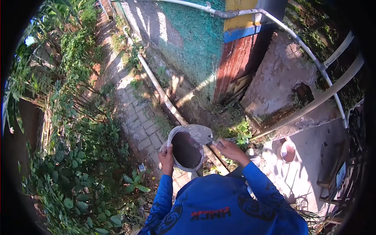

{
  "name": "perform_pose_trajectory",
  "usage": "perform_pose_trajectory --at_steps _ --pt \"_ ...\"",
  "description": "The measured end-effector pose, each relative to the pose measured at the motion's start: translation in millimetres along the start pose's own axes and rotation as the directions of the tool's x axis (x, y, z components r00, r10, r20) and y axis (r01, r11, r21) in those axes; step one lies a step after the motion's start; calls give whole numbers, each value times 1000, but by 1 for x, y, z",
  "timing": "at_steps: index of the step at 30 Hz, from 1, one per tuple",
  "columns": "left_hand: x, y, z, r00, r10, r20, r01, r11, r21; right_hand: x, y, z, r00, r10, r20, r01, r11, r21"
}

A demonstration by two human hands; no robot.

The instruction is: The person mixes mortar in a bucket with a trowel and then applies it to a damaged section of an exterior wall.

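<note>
A pale bucket hangs in front of my body, with dark grey wet mortar inside. My left hand is closed on the bucket's left rim. In my right hand is the handle of a trowel. The grey-smeared trowel blade lies over the bucket's upper right rim, face up. How much of the handle my fingers cover cannot be made out.
A narrow brick path runs up between dense plants and a painted wall. A long pipe lies beside the path. At right, a reddish bucket stands on concrete, and a white pipe crosses overhead.
</note>
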State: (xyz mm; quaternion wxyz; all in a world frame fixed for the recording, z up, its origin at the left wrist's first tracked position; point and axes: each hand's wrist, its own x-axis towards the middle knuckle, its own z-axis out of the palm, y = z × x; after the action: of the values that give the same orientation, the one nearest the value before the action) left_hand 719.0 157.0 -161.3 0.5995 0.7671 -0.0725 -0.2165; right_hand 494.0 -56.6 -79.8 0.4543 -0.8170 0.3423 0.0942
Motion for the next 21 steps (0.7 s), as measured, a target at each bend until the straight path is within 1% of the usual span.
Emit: perform_pose_trajectory --at_steps 1,2,3,4,5,6,7,9,10,11,12,13,15,16,17,18,21 --pt "1 15 1 999 25 35 -25 1000 8 -6 -4 0 1000 -15 -4 15 998 -58" --pt "5 20 10 993 114 12 -112 990 -85 -9 -7 1 999 -46 -15 44 990 -131" --pt "6 38 10 990 140 25 -140 990 -20 -9 -10 0 996 -83 -34 75 976 -206" --pt "9 50 16 982 186 27 -185 982 -49 -6 -9 1 990 -132 -56 112 956 -271" --pt "10 67 14 977 196 87 -196 981 -11 -3 -8 2 980 -183 -80 146 930 -338" --pt "21 69 11 963 215 160 -221 975 17 -4 -20 -4 972 -218 -84 166 899 -405" --pt "27 70 11 963 210 168 -216 976 17 -5 -33 -9 974 -209 -85 158 902 -403" --pt "29 96 13 941 246 234 -256 967 10 -3 -56 -16 971 -206 -117 109 827 -552" --pt "27 108 14 940 245 239 -255 967 10 2 -62 -16 964 -222 -146 103 819 -564" --pt "24 120 15 923 297 244 -320 946 59 8 -67 -16 965 -217 -149 98 821 -563" --pt "22 126 18 903 348 251 -383 917 107 14 -70 -16 945 -279 -173 120 783 -611" --pt "22 128 22 902 349 255 -385 917 105 21 -72 -14 920 -343 -192 138 740 -658" --pt "23 132 30 849 496 184 -500 865 -26 29 -79 -9 909 -358 -211 123 717 -686" --pt "24 133 28 850 496 180 -499 866 -27 30 -83 -5 910 -379 -170 158 694 -702" --pt "25 134 26 855 476 205 -494 869 41 28 -86 -3 908 -399 -126 195 671 -716" --pt "26 134 24 860 454 230 -487 867 109 26 -89 -2 909 -399 -123 197 670 -716" --pt "25 134 28 859 434 271 -466 882 68 15 -95 -1 920 -382 -87 209 666 -716"
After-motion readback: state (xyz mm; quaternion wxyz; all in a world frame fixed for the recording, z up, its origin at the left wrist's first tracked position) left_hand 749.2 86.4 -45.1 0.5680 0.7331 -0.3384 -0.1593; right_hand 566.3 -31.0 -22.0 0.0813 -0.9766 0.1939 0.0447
